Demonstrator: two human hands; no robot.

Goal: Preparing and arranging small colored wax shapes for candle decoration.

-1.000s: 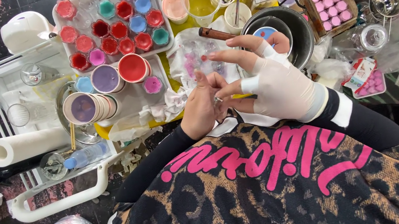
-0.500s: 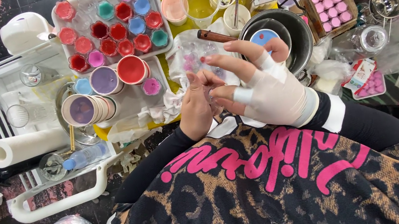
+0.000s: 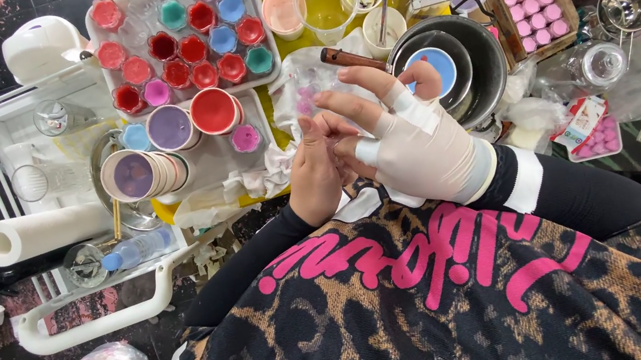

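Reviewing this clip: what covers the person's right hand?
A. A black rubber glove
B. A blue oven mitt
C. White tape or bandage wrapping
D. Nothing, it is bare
C: the right hand is wrapped in white tape or bandage across the back and around some fingers, while the left hand beside it is bare.

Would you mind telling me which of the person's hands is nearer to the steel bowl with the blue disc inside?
The right hand, wrapped in white tape, reaches almost to the steel bowl; the left hand sits farther away, beyond the right hand.

Left palm (image 3: 318, 173) behind bandaged right hand (image 3: 420, 150)
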